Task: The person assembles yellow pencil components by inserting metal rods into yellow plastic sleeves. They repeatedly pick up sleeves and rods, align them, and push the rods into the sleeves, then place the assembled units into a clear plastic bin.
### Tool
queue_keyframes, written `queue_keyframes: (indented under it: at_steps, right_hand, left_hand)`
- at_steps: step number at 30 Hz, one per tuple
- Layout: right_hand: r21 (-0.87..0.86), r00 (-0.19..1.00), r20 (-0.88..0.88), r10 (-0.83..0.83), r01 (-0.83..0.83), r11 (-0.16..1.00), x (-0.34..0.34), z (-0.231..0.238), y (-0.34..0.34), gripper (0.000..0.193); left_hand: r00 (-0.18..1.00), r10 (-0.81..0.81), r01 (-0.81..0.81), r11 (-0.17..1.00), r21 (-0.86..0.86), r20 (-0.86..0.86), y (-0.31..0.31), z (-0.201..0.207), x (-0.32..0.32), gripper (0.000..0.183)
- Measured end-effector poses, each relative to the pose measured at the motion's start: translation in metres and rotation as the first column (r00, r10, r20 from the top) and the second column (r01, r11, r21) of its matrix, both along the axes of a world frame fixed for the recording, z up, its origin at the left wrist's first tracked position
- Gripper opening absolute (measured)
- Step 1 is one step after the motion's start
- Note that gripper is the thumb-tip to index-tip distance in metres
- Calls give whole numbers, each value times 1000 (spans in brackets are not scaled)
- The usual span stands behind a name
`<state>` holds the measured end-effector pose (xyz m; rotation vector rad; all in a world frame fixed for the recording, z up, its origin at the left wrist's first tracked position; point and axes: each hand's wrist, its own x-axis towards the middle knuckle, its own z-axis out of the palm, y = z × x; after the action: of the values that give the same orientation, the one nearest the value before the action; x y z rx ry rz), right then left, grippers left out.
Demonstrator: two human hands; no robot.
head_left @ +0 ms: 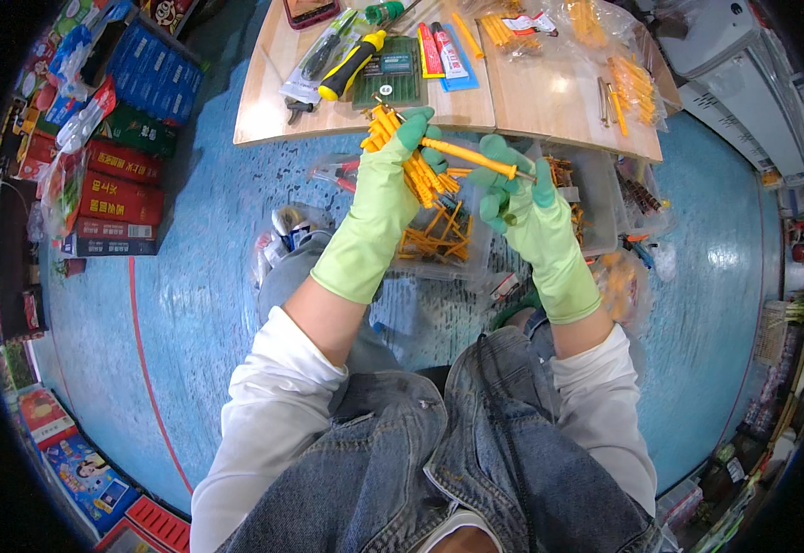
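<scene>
My left hand [391, 164], in a light green glove with darker green fingertips, is closed around a bunch of small yellow-handled screwdrivers [423, 180]. They stick out on both sides of the fist. One longer yellow screwdriver [469, 157] stretches across from the left fingers to my right hand [522, 194], gloved the same way. The right fingers pinch it near its metal tip. Below both hands, a clear plastic bin [439, 269] on the floor holds more loose yellow screwdrivers. A second clear bin [602, 207] with small parts stands beside it, partly behind my right hand.
On the wooden table [540, 115] lie a large yellow-and-black screwdriver [352, 66], a green box [400, 69], glue tubes [451, 53] and bags of yellow screwdrivers [632, 88]. Red-handled pliers [336, 175] are under its front edge. Stacked cartons [125, 175] stand left, a white appliance [743, 83] right.
</scene>
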<state>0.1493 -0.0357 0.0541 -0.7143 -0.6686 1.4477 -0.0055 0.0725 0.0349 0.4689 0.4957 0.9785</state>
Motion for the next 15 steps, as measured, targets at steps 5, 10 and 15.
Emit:
queue_keyframes:
  at_steps: [5,10,15]
  right_hand:
    - [-12,998,58,-1,2,1000,-1,9,-12,63]
    - [95,944,302,-135,111,989,51,51,5,49]
    - [169,477,845,-242,190,967,129,53,104,40]
  left_hand:
    - [996,27,-24,999,32,-91,1,3,0,28]
    - [971,211,-197,972,126,-113,10,15,-11,25]
    - [988,67,-52,993,110,-143,5,20,-11,31]
